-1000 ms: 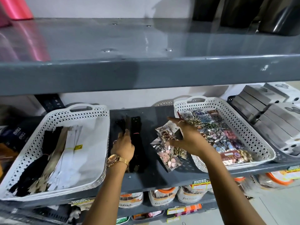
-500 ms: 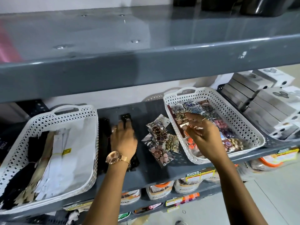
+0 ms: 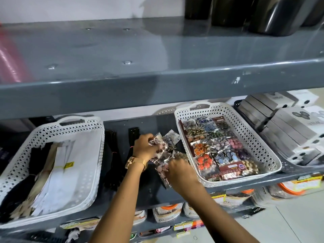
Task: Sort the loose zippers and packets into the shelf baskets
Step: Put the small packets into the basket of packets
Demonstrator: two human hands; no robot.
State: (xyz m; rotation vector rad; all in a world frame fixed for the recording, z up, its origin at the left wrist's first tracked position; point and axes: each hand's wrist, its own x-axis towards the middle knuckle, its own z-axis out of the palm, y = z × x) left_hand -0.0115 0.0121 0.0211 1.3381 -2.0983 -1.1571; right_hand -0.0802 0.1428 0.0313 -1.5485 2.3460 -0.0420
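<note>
Several clear packets of buttons (image 3: pixel 164 156) lie loose on the grey shelf between two white baskets. My left hand (image 3: pixel 144 148), with a gold watch on the wrist, grips the far packets. My right hand (image 3: pixel 178 170) closes on the near packets. Black zippers (image 3: pixel 112 155) lie loose on the shelf beside the left basket (image 3: pixel 98 148), which holds black, beige and white zippers. The right basket (image 3: pixel 249 135) is filled with coloured button packets.
A grey upper shelf (image 3: pixel 157 85) overhangs the work area. Stacked grey and white boxes (image 3: pixel 284 130) sit in a dark tray at the right. Jars with orange lids (image 3: pixel 166 212) stand on the shelf below.
My left hand left the black zippers and moved right onto the packets. My right hand came back from the right basket to the loose packets. The camera shifted.
</note>
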